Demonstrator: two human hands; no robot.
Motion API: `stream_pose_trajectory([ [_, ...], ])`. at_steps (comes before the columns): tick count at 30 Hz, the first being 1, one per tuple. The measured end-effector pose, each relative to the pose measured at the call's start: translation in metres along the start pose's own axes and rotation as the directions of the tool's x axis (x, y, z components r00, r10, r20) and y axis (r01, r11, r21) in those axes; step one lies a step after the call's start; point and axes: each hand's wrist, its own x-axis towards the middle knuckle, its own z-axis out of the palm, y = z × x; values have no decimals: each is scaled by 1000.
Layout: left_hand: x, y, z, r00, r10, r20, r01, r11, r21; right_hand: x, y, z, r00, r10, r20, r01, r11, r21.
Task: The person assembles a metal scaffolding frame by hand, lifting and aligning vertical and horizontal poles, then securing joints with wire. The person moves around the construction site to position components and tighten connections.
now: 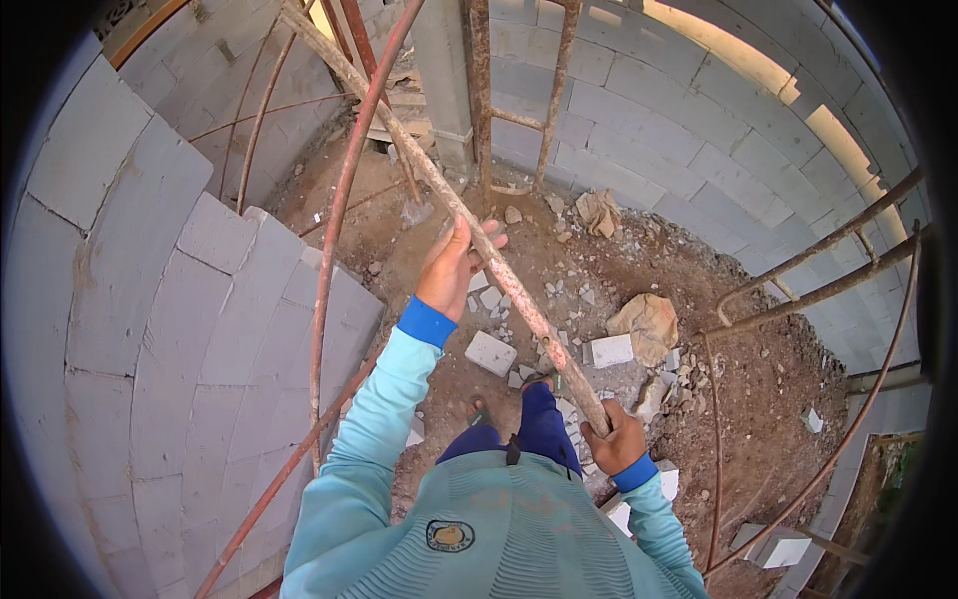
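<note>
A long metal pole [521,297], its paint worn and crusted with mortar, slants from the upper left down to the lower right in front of me. My right hand [618,441] is wrapped around its lower end. Higher up, my left hand [451,268] holds the pole from below, the thumb on the near side and fingertips showing past the far side. Behind the pole, a red scaffold tube [344,200] rises on the left and crosses it near the top.
Grey block walls [165,329] stand left and far right. Scaffold frames [818,245] are at the right and a ladder-like frame [517,118] is at the back. Broken white blocks [490,353] and a crumpled sack [645,327] lie on the dirt floor by my feet.
</note>
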Motion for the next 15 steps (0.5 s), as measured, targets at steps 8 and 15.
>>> stream_pose_trajectory([
  [8,4,6,-41,990,-23,141,96,836,-540,20,-10,1,994,-18,109,9,996,88],
  [15,7,-3,-71,994,-103,-46,68,876,-478,34,0,1,985,-79,154,49,981,189],
])
